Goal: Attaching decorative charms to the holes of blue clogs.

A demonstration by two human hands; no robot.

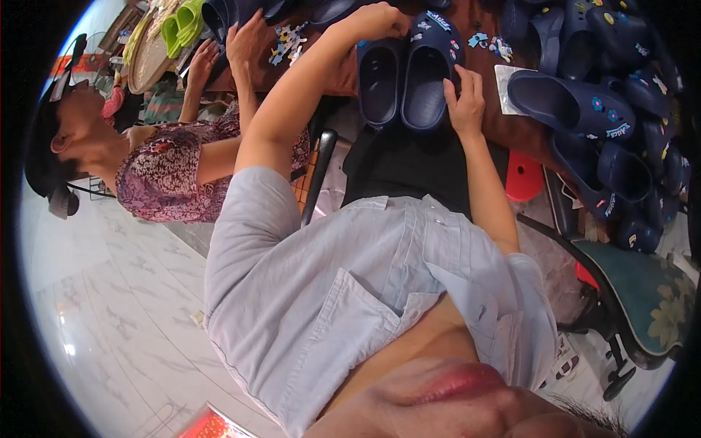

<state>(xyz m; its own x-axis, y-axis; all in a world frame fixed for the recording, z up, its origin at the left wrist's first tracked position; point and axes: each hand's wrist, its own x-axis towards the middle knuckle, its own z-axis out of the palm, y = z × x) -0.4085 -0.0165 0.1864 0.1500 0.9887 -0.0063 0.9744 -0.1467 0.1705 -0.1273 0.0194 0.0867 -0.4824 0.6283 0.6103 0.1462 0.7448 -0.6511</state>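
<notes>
A pair of navy clogs lies side by side before me, openings toward me: the left clog [380, 95] and the right clog [426, 91]. Small blue, white and pink charms sit on the right clog's toe. My left hand [380, 22] reaches over the left clog's toe, its fingers bent down and pressed together; whatever they pinch is hidden. Along the outer side of the right clog rests my right hand [465, 102], fingers stretched and slightly apart. Loose charms [500, 48] lie just right of the pair on the brown-covered table [478, 14].
More navy clogs [577, 102] are heaped at the right, one over a white sheet [505, 91]. Another charm pile [288, 44] lies left of my arm. A co-worker [171, 171] sits at the left, hands by another clog. A red stool [524, 179] and a green-seated chair [635, 285] stand right.
</notes>
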